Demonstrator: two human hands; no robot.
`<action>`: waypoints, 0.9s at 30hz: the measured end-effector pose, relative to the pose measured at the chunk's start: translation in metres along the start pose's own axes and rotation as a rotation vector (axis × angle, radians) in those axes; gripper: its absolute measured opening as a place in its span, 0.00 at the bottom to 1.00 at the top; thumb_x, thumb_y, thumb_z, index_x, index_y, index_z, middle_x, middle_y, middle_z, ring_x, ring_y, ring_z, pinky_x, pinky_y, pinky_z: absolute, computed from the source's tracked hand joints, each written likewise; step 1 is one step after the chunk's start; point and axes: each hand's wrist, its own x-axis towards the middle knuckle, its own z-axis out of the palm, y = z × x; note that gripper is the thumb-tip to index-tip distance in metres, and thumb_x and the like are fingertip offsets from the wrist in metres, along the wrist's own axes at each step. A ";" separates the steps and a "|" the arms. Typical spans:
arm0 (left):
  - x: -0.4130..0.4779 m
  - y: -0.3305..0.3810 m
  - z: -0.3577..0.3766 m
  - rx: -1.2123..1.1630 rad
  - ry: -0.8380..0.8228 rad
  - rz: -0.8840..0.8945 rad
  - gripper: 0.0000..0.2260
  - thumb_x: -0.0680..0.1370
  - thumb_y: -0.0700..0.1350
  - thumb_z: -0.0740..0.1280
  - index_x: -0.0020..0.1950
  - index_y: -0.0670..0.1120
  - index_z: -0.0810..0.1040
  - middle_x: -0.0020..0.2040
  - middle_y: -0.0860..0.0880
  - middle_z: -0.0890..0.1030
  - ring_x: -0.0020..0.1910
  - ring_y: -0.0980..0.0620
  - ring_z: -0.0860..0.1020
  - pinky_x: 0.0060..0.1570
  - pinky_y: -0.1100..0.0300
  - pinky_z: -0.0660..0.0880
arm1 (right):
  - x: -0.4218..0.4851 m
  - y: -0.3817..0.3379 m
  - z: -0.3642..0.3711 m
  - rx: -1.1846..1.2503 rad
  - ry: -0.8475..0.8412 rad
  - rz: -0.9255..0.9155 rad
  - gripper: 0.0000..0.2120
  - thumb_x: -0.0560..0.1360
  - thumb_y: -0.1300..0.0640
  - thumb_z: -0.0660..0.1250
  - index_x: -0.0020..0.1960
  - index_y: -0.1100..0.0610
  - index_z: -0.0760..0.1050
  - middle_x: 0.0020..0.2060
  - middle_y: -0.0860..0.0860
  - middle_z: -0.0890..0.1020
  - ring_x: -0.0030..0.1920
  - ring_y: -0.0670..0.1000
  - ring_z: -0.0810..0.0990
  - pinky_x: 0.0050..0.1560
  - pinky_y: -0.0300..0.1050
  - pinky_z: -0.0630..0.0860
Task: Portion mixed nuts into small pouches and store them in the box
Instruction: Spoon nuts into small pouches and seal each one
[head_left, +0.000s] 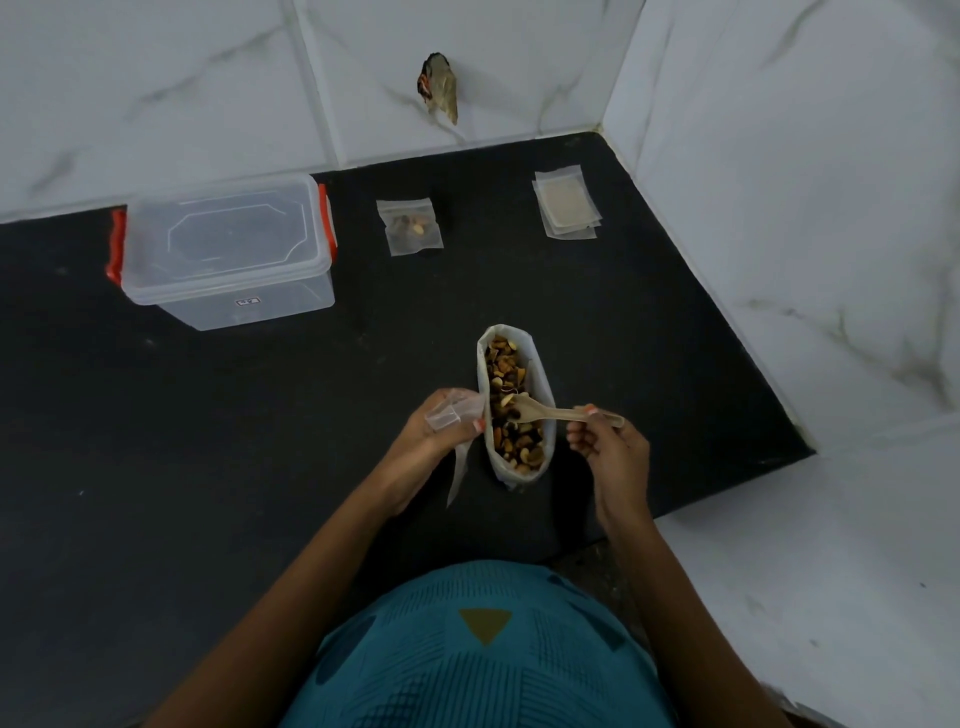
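An open bag of mixed nuts (515, 410) stands on the black counter (260, 415) in front of me. My right hand (605, 441) pinches the handle of a wooden spoon (550, 413), whose bowl lies among the nuts. Just left of the bag, my left hand (431, 431) holds an empty clear pouch (452, 415) with its mouth up. One filled pouch (410, 227) lies flat at the back of the counter. A clear plastic box (228, 249) with red clips and its lid on stands at the back left.
A stack of empty pouches (567, 202) lies at the back right. White marble tile walls (779, 208) close the counter at the back and right. A small dark object (439, 88) sticks out from the back wall.
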 end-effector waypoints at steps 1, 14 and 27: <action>0.000 0.000 0.000 0.003 -0.003 0.004 0.20 0.70 0.47 0.69 0.60 0.46 0.74 0.59 0.46 0.78 0.60 0.51 0.76 0.63 0.53 0.70 | 0.000 0.000 0.000 -0.004 0.003 -0.012 0.08 0.77 0.63 0.61 0.43 0.59 0.78 0.34 0.53 0.78 0.35 0.46 0.76 0.37 0.36 0.74; -0.004 0.011 -0.001 0.314 0.069 0.110 0.20 0.70 0.41 0.72 0.54 0.57 0.70 0.56 0.57 0.73 0.55 0.62 0.73 0.51 0.67 0.70 | 0.002 -0.008 -0.005 0.123 0.012 0.021 0.07 0.77 0.63 0.60 0.46 0.61 0.77 0.35 0.53 0.78 0.36 0.46 0.76 0.38 0.37 0.74; 0.000 0.017 0.007 0.587 0.224 0.312 0.25 0.68 0.42 0.74 0.59 0.55 0.66 0.58 0.57 0.67 0.60 0.58 0.63 0.50 0.72 0.65 | -0.019 -0.054 0.004 0.182 -0.170 -0.026 0.08 0.76 0.63 0.60 0.43 0.59 0.77 0.31 0.49 0.80 0.34 0.44 0.78 0.38 0.38 0.75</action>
